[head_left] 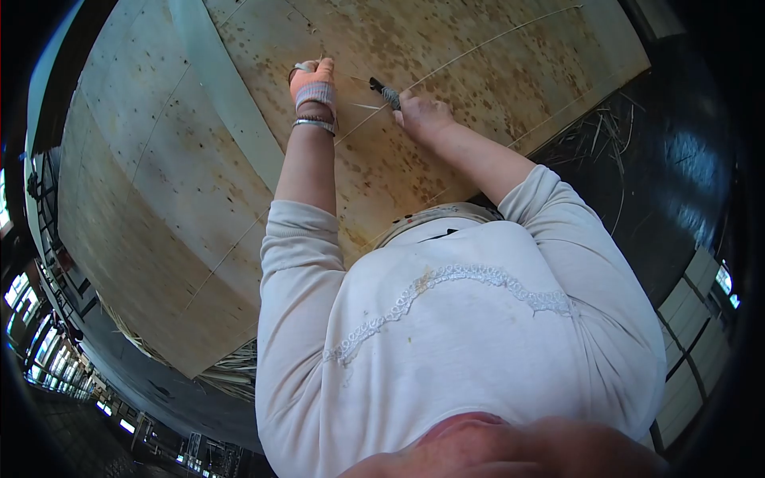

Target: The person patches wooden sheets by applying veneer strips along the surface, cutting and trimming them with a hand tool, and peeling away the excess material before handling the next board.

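Observation:
A large sheet of pale wood veneer (446,48) with brown specks lies under both hands. My left hand (313,78), in an orange and white glove, is closed at the upper middle; a thin light strip shows at its fingers, too small to make out fully. My right hand (422,115) is bare and wrapped round the grip of a dark knife-like tool (386,93), whose black end points up and left toward my left hand. A narrow pale sliver (366,106) rests on the veneer between the hands.
A pale greenish strip (223,88) crosses the sheet left of my left arm. Thin wood scraps (602,131) hang past the right edge over a dark surface. More scraps (231,373) stick out at the lower left edge. Stacked pale boards (693,334) stand at far right.

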`<action>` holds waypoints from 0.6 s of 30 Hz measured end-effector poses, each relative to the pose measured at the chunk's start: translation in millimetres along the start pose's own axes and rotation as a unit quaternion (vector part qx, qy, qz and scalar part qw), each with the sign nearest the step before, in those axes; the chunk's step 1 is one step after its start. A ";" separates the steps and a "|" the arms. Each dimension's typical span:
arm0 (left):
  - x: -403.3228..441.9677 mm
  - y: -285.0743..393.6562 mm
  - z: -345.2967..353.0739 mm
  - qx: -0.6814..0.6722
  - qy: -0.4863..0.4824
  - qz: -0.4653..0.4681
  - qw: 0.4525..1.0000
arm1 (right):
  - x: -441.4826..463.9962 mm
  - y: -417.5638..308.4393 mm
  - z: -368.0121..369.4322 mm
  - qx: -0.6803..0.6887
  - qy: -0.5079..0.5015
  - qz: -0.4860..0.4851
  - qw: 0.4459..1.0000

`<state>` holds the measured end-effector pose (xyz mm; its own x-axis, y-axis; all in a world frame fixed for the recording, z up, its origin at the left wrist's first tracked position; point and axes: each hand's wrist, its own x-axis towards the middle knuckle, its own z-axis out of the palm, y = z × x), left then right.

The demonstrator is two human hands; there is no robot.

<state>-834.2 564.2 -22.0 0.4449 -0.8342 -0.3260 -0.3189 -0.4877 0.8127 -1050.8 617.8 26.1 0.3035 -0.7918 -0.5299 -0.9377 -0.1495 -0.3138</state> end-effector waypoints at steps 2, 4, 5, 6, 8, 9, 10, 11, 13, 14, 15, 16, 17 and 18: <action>-14.2 -2.3 -17.1 -0.120 0.048 -0.016 0.991 | -3.2 4.3 7.6 0.003 -0.005 0.005 1.000; -29.1 -2.9 -40.0 -0.239 0.096 -0.029 0.966 | -16.9 4.8 5.8 0.002 -0.013 0.012 1.000; -39.9 5.5 -62.4 -0.255 0.076 -0.042 0.963 | -22.8 5.1 2.8 0.001 -0.015 0.016 1.000; -51.1 12.1 -86.7 -0.273 0.057 -0.054 0.959 | -26.4 11.1 6.0 0.022 -0.009 0.015 1.000; -61.5 -18.6 -113.0 -0.346 0.048 -0.053 0.935 | -25.3 23.4 18.1 0.062 0.001 0.011 0.998; -72.9 -33.4 -125.6 -0.283 0.085 -0.071 0.953 | -19.8 22.3 15.2 0.074 0.006 0.011 0.997; -87.6 -50.2 -138.1 -0.217 0.120 -0.091 0.964 | -15.0 21.5 12.4 0.087 0.009 0.013 0.996; -103.6 -71.7 -150.9 -0.188 0.152 -0.125 0.962 | -12.0 21.0 10.3 0.100 0.011 0.016 0.995; -141.0 -129.0 -184.8 -0.047 0.206 -0.189 0.959 | 22.1 5.0 -10.0 0.118 0.035 -0.004 0.992; -165.4 -169.8 -204.9 0.062 0.231 -0.162 0.957 | 46.0 -3.9 -19.6 0.099 0.039 -0.012 0.994; -197.0 -216.7 -226.4 0.196 0.270 -0.169 0.927 | 68.5 -13.7 -29.0 0.080 0.044 -0.020 0.996; -237.9 -195.9 -231.4 0.235 0.325 -0.201 0.894 | 84.8 -25.0 -41.5 0.066 0.038 -0.024 0.997; -277.4 -214.7 -241.9 0.268 0.363 -0.274 0.850 | 98.1 -34.8 -53.0 0.052 0.033 -0.029 0.998; -319.1 -237.8 -254.3 0.253 0.364 -0.375 0.814 | 108.9 -41.7 -59.8 0.043 0.036 -0.036 0.998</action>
<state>-687.5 1011.8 11.6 0.9927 0.0314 -0.1165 0.0492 -0.9869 0.1539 -988.7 502.5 28.7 0.3534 -0.8221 -0.4463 -0.8950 -0.1585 -0.4169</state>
